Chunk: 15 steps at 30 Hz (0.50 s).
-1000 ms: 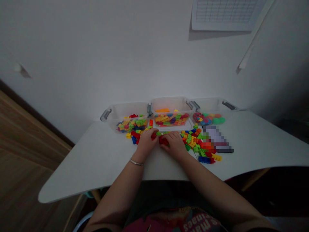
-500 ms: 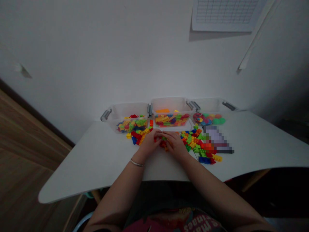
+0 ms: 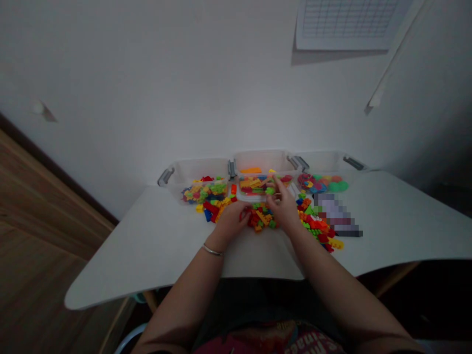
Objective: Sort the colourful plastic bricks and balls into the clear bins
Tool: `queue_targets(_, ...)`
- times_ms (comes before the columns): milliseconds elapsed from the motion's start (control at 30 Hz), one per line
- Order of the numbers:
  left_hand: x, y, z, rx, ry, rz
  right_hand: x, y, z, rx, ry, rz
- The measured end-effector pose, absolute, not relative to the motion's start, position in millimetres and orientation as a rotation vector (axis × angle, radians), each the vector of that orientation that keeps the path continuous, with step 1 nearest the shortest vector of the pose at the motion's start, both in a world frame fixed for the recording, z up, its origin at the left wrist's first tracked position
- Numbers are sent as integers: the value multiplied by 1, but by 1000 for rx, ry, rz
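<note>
My right hand is raised in front of the middle bin, its thumb and fingers closed on a light green building block. Lower and to the left, my left hand rests at the pile with its fingers curled round a red building block, which they partly cover. Between the two hands lie loose building blocks in red, orange, green and yellow. More red, yellow and blue blocks lie beyond my left hand, and another heap spreads right of my right wrist.
Along the wall stand three clear plastic bins with grey clips: a left bin and a middle bin with mixed pieces, and a right bin with round pieces. A blurred flat object lies on the white table.
My hands have moved apart. The right one has risen toward the middle bin with the green block, while the left stays low near the pile. The view has shifted slightly.
</note>
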State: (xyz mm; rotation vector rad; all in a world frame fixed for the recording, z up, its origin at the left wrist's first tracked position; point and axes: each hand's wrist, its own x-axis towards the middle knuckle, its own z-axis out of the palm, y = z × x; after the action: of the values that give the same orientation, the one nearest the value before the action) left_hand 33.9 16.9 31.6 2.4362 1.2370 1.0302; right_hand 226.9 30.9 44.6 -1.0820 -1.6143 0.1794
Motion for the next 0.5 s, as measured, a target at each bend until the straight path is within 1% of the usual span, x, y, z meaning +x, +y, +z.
queue_targets(67, 30, 16, 32, 2543, 1201, 969, 234, 44, 62, -1081, -1572, 23)
queue_targets(133, 28, 15, 33, 2616, 1149, 890, 241, 59, 76, -1105, -1534, -37)
queue_targets(333, 26, 13, 29, 2709, 1060, 728, 250, 91, 90, -1265, -1514, 31)
queue_targets(433, 27, 13, 27, 2728, 1060, 708, 246, 94, 94, -1433, -1692, 42)
queue_targets(500, 27, 13, 27, 2740, 1063, 697, 241, 92, 98, -1543, -1856, -29)
